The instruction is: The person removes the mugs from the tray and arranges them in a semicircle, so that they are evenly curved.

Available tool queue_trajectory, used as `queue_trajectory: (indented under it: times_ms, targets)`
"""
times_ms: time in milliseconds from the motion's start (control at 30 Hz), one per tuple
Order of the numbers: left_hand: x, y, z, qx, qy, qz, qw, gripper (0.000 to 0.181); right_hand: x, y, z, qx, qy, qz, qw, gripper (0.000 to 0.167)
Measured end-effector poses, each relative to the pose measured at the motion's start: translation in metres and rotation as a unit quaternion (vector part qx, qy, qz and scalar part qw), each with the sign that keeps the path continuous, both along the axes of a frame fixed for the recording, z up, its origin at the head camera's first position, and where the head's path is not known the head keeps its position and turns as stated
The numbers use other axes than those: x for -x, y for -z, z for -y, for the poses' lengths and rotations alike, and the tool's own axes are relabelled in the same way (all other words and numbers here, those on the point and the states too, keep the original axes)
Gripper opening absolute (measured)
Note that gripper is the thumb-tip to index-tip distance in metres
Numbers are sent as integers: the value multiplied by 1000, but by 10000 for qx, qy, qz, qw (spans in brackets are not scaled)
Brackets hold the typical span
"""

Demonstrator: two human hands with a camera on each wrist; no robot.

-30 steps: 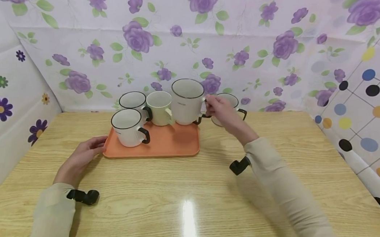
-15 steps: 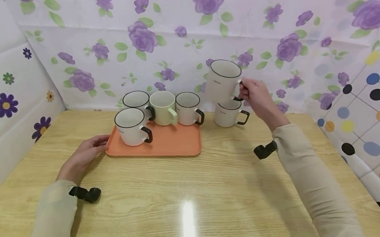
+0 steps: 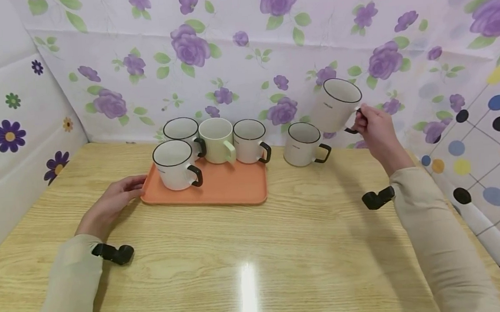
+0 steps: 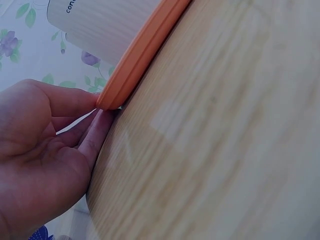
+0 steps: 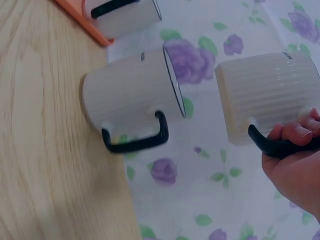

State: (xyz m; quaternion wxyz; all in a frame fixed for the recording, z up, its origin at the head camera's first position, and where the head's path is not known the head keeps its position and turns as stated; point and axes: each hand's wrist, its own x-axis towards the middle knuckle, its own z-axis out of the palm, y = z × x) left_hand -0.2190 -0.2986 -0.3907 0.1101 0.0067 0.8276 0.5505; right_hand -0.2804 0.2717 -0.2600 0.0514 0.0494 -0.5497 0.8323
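On the table [image 3: 238,242], left of centre in the head view, lies an orange tray [image 3: 230,186]; the left hand [image 3: 115,200] touches its rim [image 4: 140,57] with extended fingers. At upper right, the right hand [image 3: 377,130] grips a white mug [image 3: 337,106] by its black handle [image 5: 275,146]; only the right wrist view shows the ribbed side [image 5: 265,95].

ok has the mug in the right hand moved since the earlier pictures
Yes, rightward. In the head view, the held mug in the right hand has gone from left of the standing mug beside the orange tray to that mug's upper right.
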Motion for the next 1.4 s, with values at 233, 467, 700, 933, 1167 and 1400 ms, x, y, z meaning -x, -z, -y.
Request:
queue_trajectory:
  times_ms: [233,467,700,933,1167,1400]
  targets:
    - [0,0,0,2,48,-6,10000,53,-4,7,-27,-115,201,103,9997,34]
    - [0,-1,0,107,97,-61,9999,53,-7,20,-45,-458,394,379,9975,33]
    - [1,-2,1,75,72,-65,9999,53,-7,43,-49,-328,384,396,9979,33]
    - [0,0,0,15,-13,-17,10000,53,-11,69,-47,-622,362,348,9968,33]
    - [0,0,-1,31,-56,-42,10000,52,-10,84,-46,-542,354,452,9969,30]
    - [-1,-1,-1,127,8,-116,9999,52,-12,98,-43,-825,324,466,9950,32]
